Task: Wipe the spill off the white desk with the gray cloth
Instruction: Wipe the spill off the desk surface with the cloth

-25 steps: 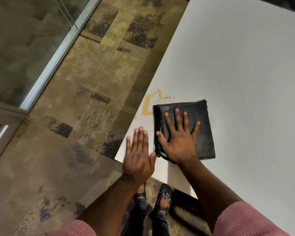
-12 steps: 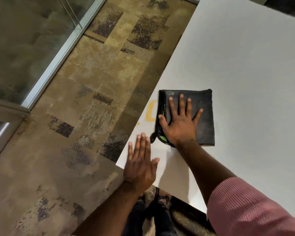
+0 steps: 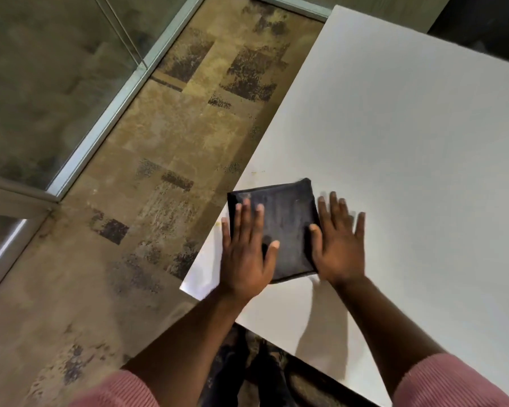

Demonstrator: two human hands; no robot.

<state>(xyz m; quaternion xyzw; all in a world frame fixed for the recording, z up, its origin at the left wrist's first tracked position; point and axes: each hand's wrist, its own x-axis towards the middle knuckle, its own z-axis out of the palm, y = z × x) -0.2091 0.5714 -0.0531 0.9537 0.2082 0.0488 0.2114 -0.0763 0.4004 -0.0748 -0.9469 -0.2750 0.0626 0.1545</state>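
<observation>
The desk [image 3: 409,148] runs white and bare beside a patchy brown carpet [image 3: 165,160]. Near the desk's left edge lies the cloth [image 3: 285,227], folded square and dark. The left hand [image 3: 244,257] lies flat on the cloth's left half, fingers spread, gripping nothing. The right hand [image 3: 340,245] lies flat on the desk just right of the cloth, thumb on its edge, fingers splayed. Faint yellow specks [image 3: 254,172] show just beyond the cloth.

The left hand [image 3: 244,257] covers the gray cloth's [image 3: 288,227] near left part; the right hand [image 3: 340,248] is motion-blurred at its fingers. Any spill beneath the cloth is hidden. The white desk [image 3: 409,142] runs off the right edge.
</observation>
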